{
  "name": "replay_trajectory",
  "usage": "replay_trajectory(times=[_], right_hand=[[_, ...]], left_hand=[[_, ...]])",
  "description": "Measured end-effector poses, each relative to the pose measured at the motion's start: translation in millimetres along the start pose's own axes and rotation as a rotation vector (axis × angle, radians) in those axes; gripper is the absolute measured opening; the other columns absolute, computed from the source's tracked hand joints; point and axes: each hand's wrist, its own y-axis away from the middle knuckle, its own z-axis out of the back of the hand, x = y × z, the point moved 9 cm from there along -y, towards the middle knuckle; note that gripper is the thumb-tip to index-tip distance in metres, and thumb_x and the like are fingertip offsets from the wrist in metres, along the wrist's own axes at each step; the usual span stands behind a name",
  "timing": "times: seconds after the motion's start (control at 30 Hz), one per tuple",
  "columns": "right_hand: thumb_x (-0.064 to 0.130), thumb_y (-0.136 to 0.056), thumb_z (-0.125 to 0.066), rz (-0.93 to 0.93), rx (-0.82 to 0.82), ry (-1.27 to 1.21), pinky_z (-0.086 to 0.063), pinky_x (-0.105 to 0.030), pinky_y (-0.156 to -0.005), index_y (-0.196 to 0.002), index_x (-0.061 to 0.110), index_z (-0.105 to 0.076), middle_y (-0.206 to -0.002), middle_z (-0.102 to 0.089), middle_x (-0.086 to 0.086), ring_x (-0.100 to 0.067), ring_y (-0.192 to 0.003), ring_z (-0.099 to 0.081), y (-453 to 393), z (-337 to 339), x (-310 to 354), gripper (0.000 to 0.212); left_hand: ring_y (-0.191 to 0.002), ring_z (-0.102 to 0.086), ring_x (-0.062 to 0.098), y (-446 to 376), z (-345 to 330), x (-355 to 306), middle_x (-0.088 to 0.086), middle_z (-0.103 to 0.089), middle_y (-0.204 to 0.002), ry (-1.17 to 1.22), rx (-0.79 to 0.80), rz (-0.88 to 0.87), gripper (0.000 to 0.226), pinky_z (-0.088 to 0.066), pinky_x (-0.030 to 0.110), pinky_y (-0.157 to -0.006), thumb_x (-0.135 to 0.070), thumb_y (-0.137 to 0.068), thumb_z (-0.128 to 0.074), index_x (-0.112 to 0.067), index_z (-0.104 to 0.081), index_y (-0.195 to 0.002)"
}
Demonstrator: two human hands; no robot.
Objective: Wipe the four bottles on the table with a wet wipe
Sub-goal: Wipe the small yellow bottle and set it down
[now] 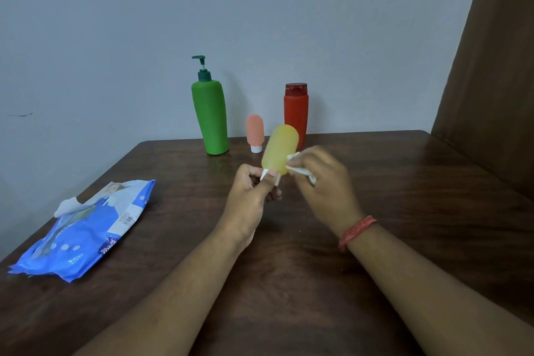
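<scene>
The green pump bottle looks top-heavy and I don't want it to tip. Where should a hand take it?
Grip the green pump bottle around its wide body, probably near the middle, coming from the front, its open side. It stands upright at the table's back edge, and its thin pump head looks a poor hold.

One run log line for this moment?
left hand: holds yellow bottle | right hand: wipe on bottle | step: wiping
</scene>
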Motion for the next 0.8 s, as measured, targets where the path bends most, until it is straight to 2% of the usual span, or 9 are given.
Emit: replay_trajectory(times=[0.1, 0.23, 0.3, 0.4, 0.47, 0.6, 0.73, 0.8], right_hand=[[0.001, -0.086, -0.073, 0.0, 0.056, -0.015, -0.039, -0.003, -0.079, -0.096, 0.01, -0.073, -0.101, -0.064, -0.001, -0.006, -0.09, -0.058, 3.3, -10.9, 3.5, 0.013], [0.005, -0.088, -0.071, -0.184, -0.147, -0.104, -0.047, -0.01, -0.074, -0.089, 0.015, -0.071, -0.093, -0.066, 0.005, -0.003, -0.087, -0.06, 0.3, 15.1, -17.8, 0.01], [0.009, -0.089, -0.071, -0.304, -0.18, -0.204, -0.051, -0.014, -0.071, -0.088, 0.021, -0.069, -0.09, -0.066, 0.012, -0.002, -0.088, -0.062, 2.2, 19.1, -28.7, 0.012], [0.013, -0.09, -0.071, -0.43, -0.073, -0.373, -0.058, -0.025, -0.073, -0.09, 0.02, -0.068, -0.092, -0.07, 0.009, -0.006, -0.087, -0.067, 9.5, 0.7, -34.1, 0.008], [0.014, -0.089, -0.072, -0.439, -0.002, -0.41, -0.06, -0.032, -0.074, -0.09, 0.021, -0.069, -0.089, -0.071, 0.006, -0.01, -0.085, -0.068, 12.8, -10.7, -31.6, 0.008], [0.012, -0.089, -0.071, -0.415, 0.118, -0.433, -0.059, -0.041, -0.073, -0.085, 0.021, -0.07, -0.082, -0.071, 0.002, -0.018, -0.08, -0.068, 13.8, -24.5, -26.0, 0.01], [0.012, -0.092, -0.069, -0.557, -0.02, -0.545, -0.061, -0.042, -0.079, -0.087, 0.02, -0.07, -0.087, -0.073, 0.001, -0.018, -0.085, -0.07, 13.8, -14.7, -41.7, 0.009], [0.013, -0.093, -0.068, -0.628, -0.119, -0.599, -0.061, -0.038, -0.081, -0.088, 0.021, -0.071, -0.088, -0.074, 0.004, -0.014, -0.086, -0.071, 13.5, -5.3, -50.4, 0.009]], left_hand=[[-0.068, -0.062, 0.015, -1.9, 2.3, 0.1, 0.008, -0.067, -0.086, 0.083, -0.023, 0.005, 0.015, -0.052, 0.039, -0.078, -0.02, -0.099, -0.06, -0.011, -0.049, -0.095], [-0.073, -0.063, 0.017, -0.1, -12.1, 5.1, 0.004, -0.067, -0.081, 0.022, 0.075, 0.02, 0.016, -0.054, 0.045, -0.084, -0.022, -0.101, -0.058, -0.012, -0.047, -0.094], [-0.074, -0.065, 0.017, 2.9, -18.4, 6.4, 0.001, -0.068, -0.078, 0.003, 0.101, 0.024, 0.016, -0.055, 0.045, -0.085, -0.021, -0.101, -0.058, -0.011, -0.047, -0.095], [-0.075, -0.067, 0.018, 3.1, -13.2, 4.0, 0.015, -0.068, -0.093, 0.013, 0.058, 0.001, 0.017, -0.056, 0.039, -0.081, -0.021, -0.101, -0.058, -0.009, -0.046, -0.098], [-0.076, -0.068, 0.018, 1.8, -5.7, 0.7, 0.021, -0.069, -0.099, 0.012, 0.02, -0.021, 0.015, -0.057, 0.036, -0.08, -0.02, -0.101, -0.057, -0.009, -0.047, -0.1], [-0.074, -0.069, 0.017, 0.8, -2.7, -1.8, 0.006, -0.073, -0.08, 0.03, 0.002, -0.049, 0.013, -0.057, 0.032, -0.077, -0.018, -0.102, -0.056, -0.009, -0.047, -0.1], [-0.079, -0.069, 0.019, 0.1, -10.0, 4.8, 0.009, -0.072, -0.088, -0.006, 0.055, -0.015, 0.016, -0.059, 0.038, -0.083, -0.022, -0.102, -0.055, -0.009, -0.046, -0.1], [-0.078, -0.069, 0.017, 1.7, -15.2, 9.7, 0.002, -0.07, -0.082, -0.047, 0.105, 0.023, 0.018, -0.059, 0.043, -0.088, -0.024, -0.102, -0.055, -0.009, -0.046, -0.1]])
